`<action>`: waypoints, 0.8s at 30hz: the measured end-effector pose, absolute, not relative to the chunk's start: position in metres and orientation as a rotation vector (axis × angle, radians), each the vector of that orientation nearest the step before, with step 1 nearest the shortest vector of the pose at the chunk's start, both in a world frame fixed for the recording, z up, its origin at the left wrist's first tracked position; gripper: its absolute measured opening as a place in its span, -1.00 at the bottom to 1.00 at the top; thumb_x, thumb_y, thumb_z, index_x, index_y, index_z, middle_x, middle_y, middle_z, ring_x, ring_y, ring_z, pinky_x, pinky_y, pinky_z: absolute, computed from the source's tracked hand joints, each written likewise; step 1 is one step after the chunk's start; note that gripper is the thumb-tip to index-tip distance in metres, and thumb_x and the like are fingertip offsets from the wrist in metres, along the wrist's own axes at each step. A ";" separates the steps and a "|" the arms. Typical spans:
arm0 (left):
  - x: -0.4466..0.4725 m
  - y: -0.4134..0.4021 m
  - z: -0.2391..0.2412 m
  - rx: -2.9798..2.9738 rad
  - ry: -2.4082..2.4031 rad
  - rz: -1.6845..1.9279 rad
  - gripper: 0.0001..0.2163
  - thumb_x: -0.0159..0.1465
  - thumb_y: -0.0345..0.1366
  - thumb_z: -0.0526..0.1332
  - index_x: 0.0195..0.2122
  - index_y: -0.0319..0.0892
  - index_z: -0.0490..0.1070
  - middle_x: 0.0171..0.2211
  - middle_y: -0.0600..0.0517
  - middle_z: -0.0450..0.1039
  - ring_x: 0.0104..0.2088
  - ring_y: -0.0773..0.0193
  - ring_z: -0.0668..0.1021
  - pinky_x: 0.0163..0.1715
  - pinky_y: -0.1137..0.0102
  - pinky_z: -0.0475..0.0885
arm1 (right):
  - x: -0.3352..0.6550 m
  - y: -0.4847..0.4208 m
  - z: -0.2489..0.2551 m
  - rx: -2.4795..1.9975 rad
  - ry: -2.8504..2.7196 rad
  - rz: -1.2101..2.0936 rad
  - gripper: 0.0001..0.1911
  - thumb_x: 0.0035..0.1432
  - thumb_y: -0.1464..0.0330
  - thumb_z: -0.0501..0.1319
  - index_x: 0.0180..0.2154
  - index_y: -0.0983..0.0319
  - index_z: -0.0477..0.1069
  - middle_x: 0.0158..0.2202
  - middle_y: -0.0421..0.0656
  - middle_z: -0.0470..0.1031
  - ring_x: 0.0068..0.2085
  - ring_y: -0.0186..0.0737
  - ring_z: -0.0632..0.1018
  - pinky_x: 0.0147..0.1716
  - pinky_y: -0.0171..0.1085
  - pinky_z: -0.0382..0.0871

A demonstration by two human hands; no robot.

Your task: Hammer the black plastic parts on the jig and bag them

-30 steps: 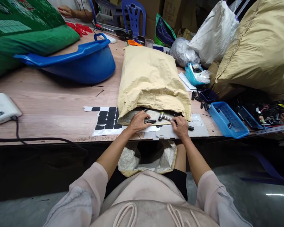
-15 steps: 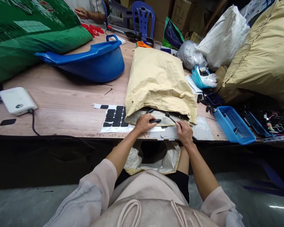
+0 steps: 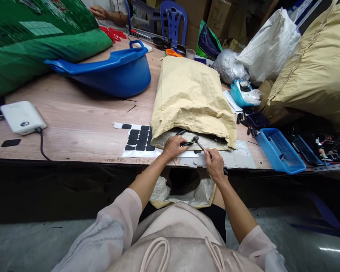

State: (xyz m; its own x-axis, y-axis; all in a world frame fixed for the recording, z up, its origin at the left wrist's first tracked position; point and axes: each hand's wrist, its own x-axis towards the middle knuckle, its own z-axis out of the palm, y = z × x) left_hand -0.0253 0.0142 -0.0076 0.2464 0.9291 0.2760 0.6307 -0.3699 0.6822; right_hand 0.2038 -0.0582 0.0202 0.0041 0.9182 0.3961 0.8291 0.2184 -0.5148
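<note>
At the near edge of the wooden surface [image 3: 73, 124], just under the open mouth of the tan sack [image 3: 191, 98], your left hand [image 3: 174, 146] pins a small black part [image 3: 186, 144] flat on the grey sheet there, fingers curled over it; grip closed on the part; your right hand [image 3: 214, 165] is wrapped around the handle of a small hammer [image 3: 200, 145], its head resting right at the end of the black part, touching or nearly so, hard to tell which; handle runs back toward you through the fist, tail end showing past the surface edge; left of your left hand lies a white backing sheet with black pads [image 3: 137, 138], partly tucked under the sack; blue basin [image 3: 113, 73] tilted further back on the left, a white box [image 3: 22, 117] with a cable near the left edge; blue tray [image 3: 280, 150] to your right, well apart from the hammer; another person's hand [image 3: 98, 13] at the far end of the surface, beside red pieces [image 3: 113, 34]; an open white bag [image 3: 184, 189] sits in your lap below the edge
</note>
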 end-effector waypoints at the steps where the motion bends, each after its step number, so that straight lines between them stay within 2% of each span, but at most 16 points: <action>1: -0.025 0.014 -0.008 2.088 1.418 0.924 -0.87 0.20 -0.27 0.40 -0.23 -0.11 0.68 -0.30 0.01 0.60 -0.22 0.17 0.61 -0.18 0.35 0.43 | 0.204 -0.058 0.021 -1.622 -1.821 0.171 -0.62 0.48 0.17 0.05 -0.20 0.16 0.58 -0.27 -0.10 0.56 -0.20 -0.15 0.56 -0.18 -0.23 0.38; 13: -0.025 0.015 -0.010 2.070 1.402 0.921 -0.85 0.19 -0.26 0.39 -0.21 -0.10 0.69 -0.32 0.02 0.57 -0.25 0.18 0.59 -0.20 0.34 0.43 | 0.194 -0.060 0.023 -1.579 -1.902 0.215 -0.67 0.47 0.20 0.08 -0.18 0.14 0.59 -0.26 -0.12 0.58 -0.19 -0.17 0.57 -0.18 -0.25 0.38; 24: -0.025 0.012 -0.005 2.083 1.417 0.906 -0.86 0.18 -0.28 0.34 -0.24 -0.11 0.63 -0.29 0.01 0.58 -0.25 0.18 0.57 -0.15 0.32 0.45 | 0.248 -0.008 0.005 -1.702 -1.943 -0.027 -0.76 0.36 0.24 0.17 -0.24 0.17 0.57 -0.24 -0.07 0.52 -0.17 -0.06 0.43 -0.09 -0.13 0.30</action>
